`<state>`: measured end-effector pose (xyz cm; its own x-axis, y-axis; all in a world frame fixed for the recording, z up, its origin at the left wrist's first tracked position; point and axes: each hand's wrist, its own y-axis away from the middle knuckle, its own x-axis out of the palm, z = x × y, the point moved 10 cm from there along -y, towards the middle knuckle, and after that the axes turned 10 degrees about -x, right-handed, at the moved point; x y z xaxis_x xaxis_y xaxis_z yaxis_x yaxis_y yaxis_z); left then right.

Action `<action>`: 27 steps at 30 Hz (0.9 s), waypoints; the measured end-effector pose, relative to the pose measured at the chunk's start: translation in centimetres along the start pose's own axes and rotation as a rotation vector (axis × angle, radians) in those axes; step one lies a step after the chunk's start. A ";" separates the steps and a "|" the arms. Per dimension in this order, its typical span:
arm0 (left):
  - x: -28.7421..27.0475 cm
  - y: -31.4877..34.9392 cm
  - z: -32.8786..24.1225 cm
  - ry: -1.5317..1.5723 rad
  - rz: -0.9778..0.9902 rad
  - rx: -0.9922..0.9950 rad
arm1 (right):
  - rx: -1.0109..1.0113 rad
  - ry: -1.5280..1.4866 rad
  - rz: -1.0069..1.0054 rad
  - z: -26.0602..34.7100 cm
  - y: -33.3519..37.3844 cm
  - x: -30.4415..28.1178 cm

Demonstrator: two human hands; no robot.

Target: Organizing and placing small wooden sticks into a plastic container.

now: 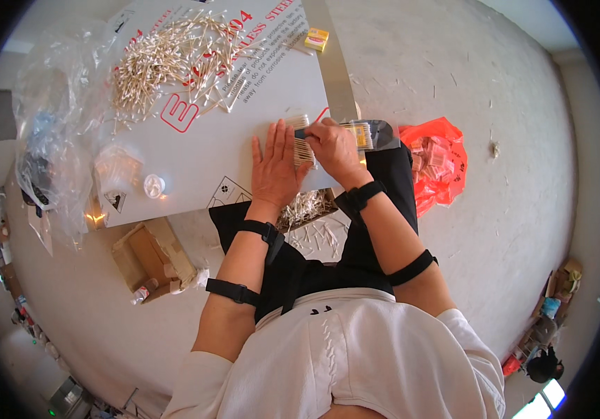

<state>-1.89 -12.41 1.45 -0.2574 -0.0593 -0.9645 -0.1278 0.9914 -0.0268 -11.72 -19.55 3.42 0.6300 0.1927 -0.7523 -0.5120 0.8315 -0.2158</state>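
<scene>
Left hand [277, 164] flat and open, palm down, fingers on a row of slim wooden cotton swabs [305, 152] close to the tabletop's [216, 157] near right corner; right hand [336, 150] curled beside it at a dark strip [300, 133], whether gripping it I cannot tell. Smooth grey room stretches left to a round, clear-white tub [154, 186]. Farther back sprawls a tangled swab heap [163, 63]. Past the right edge sits a crinkled red plastic bag [446, 183].

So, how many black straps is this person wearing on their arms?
4: left wrist strap, left elbow-side strap, right wrist strap, right elbow-side strap. Sleeves could hide more.
</scene>
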 end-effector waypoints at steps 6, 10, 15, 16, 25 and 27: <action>0.1 0.2 0.0 0.017 -0.016 0.015 | -0.216 0.008 -0.050 0.8 -3.7 0.0; 0.2 0.1 -0.2 0.012 -0.008 0.009 | -0.224 0.001 -0.046 -0.3 -5.3 0.2; 0.3 0.0 -0.3 -0.017 0.022 0.007 | -0.152 -0.112 -0.088 -1.1 -4.9 -1.5; 0.5 0.1 0.1 -0.031 0.037 -0.003 | -0.154 -0.112 -0.082 -0.6 -4.2 -1.9; -0.1 0.0 0.4 0.074 -0.015 -0.022 | -0.129 0.044 0.211 2.1 3.2 0.0; -0.2 0.2 0.0 0.066 -0.041 -0.025 | -0.100 0.041 0.164 1.5 3.1 -0.1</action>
<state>-1.85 -12.20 1.64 -0.3141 -0.1079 -0.9432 -0.1634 0.9848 -0.0582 -12.49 -16.21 3.73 0.5100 0.2981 -0.8069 -0.6625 0.7344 -0.1474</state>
